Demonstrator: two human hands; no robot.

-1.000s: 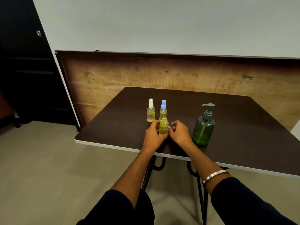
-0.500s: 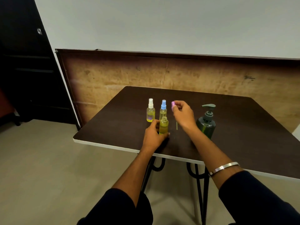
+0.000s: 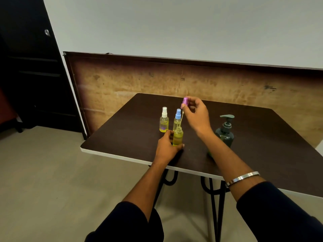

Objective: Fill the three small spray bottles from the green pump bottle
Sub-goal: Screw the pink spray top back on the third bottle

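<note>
While our left hand (image 3: 167, 145) grips the open bottle (image 3: 178, 137) on the table (image 3: 262, 145), our right hand (image 3: 196, 116) pinches the purple sprayer (image 3: 185, 102) above it.

From the head view, we see the sprayer's thin tube (image 3: 181, 120) slanting down to the open bottle's neck; we cannot tell whether its tip is inside. That bottle holds yellow liquid. Just behind it stand the blue-capped bottle (image 3: 177, 118) and the white-capped bottle (image 3: 164, 120), both closed and holding yellow liquid. To the right, partly hidden by our right forearm, stands the pump bottle (image 3: 225, 131). A bracelet (image 3: 242, 178) circles our right wrist.
</note>
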